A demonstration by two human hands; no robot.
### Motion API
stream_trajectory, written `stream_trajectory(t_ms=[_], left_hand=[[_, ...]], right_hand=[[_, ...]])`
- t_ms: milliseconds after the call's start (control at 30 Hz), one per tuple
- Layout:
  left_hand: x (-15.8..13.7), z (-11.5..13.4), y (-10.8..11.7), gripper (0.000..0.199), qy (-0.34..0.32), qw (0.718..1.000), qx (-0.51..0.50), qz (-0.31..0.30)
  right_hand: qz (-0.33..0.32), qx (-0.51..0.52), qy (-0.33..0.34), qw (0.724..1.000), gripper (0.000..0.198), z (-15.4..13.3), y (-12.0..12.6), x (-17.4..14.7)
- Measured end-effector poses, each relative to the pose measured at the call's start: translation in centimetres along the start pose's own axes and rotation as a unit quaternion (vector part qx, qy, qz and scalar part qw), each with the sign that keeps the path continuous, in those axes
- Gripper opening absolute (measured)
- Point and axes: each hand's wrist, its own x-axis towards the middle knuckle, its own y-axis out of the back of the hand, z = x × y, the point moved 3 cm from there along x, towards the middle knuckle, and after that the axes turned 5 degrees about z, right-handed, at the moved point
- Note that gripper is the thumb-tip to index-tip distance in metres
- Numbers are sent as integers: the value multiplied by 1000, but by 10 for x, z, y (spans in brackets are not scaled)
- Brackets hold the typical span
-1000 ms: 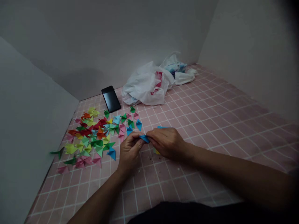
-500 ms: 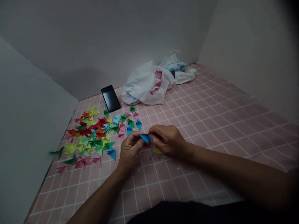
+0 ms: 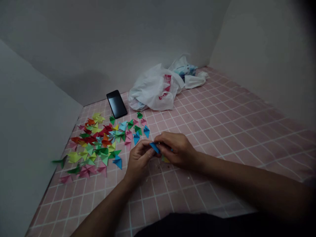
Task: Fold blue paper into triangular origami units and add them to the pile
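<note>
A small folded piece of blue paper (image 3: pixel 154 147) is pinched between my two hands above the pink checked cloth. My left hand (image 3: pixel 140 157) grips its left side with thumb and fingers. From the right, the fingertips of my right hand (image 3: pixel 176 148) close on its other side and cover part of it. Beneath my right hand a bit of yellow paper (image 3: pixel 165 160) shows on the cloth. Left of my hands lie many folded paper cranes (image 3: pixel 101 151) in red, orange, yellow, green, pink and blue.
A black phone (image 3: pixel 117 104) lies behind the cranes near the back wall. To its right sit a crumpled white plastic bag (image 3: pixel 153 89) with red print and another bag (image 3: pixel 185 69) with blue contents. Walls border the pink checked cloth (image 3: pixel 222 125) at back and sides.
The blue paper has turned between my fingers and shows a narrower face. My right fingers have shifted slightly left over it. The cranes, phone and bags have stayed put.
</note>
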Motion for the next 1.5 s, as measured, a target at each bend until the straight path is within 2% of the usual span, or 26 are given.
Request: stream_trajectory(t_ms=[267,500,667,833,1067,1500], left_hand=[[1,4,-2,14,-2,1000,18,9],[1,5,-3,15,-10,1000,28,7],[0,9,-2,12,-37,996,72,19],[-1,10,-2,5,-64,992,106,20],[-2,9,-1,4,-76,989,123,14],[-4,18,-1,7,-192,938,287,17]], right_hand=[[-10,3,7,1000,9,2,-1,-2],[-20,-30,30,999,17,1,-2,-1],[-28,-16,10,999,14,2,-3,-3],[-10,3,-19,1000,6,2,-4,-4],[-28,-6,-12,1000,5,2,-4,-4],[-35,-9,-14,999,5,2,-4,-5]])
